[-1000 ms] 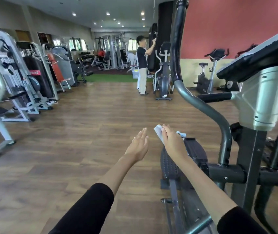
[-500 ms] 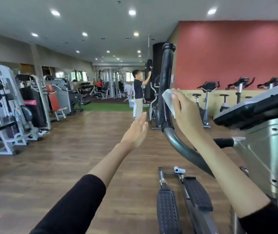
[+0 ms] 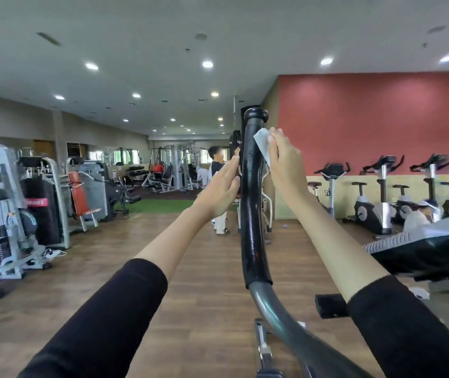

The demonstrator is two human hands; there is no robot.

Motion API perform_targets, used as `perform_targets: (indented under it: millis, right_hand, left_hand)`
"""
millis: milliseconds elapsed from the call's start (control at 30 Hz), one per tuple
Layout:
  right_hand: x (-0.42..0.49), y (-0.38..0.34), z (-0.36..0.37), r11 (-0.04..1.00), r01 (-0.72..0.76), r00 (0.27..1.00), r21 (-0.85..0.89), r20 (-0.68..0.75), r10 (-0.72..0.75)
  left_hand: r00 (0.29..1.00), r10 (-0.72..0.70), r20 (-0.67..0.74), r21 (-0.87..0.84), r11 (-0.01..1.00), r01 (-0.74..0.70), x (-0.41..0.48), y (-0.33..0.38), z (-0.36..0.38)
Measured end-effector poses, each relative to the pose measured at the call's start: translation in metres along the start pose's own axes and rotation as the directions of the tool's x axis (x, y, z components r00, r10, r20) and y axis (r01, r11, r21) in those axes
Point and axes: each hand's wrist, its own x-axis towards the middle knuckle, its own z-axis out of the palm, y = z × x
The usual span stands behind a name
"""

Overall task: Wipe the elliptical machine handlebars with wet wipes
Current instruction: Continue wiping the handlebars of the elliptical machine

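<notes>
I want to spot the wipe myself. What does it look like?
Find the red wall, then the tall black handlebar at its left edge. Near the bar's knobbed top, the right hand holds the wet wipe against it: a small white sheet, while the left hand holds nothing.

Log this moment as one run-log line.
step: wiping | right hand: holds wet wipe at top of handlebar grip | left hand: open, flat beside grip
</notes>
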Motion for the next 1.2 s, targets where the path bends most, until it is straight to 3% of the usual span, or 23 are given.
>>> perform_targets:
  millis: [133,267,467,900,1200]
  right_hand:
    - [0.018,0.006,0.014,0.998,0.052,0.998,0.035,-0.021,-0.052]
    - [0.017,0.014,0.025,0.987,0.156,0.988,-0.043,0.028,-0.155]
    - [-0.006,0.026,0.028,0.990,0.140,0.983,0.011,0.121,-0.140]
    - [0.010,0.007,0.036,0.943,0.267,0.958,-0.199,0.159,-0.238]
    - [-0.020,0.037,0.032,0.953,0.292,0.935,-0.082,0.233,-0.266]
  left_hand:
    - [0.998,0.039,-0.045,-0.007,0.999,-0.040,0.027,0.003,-0.004]
    - [0.998,0.063,-0.027,-0.043,0.997,-0.065,0.050,-0.009,-0.007]
    - [0.991,0.137,-0.005,-0.077,0.988,-0.137,0.065,-0.014,-0.021]
    - [0.988,0.135,0.078,-0.092,0.988,-0.128,0.092,-0.023,-0.039]
    - [0.986,0.132,0.097,-0.063,0.990,-0.127,0.091,-0.023,-0.041]
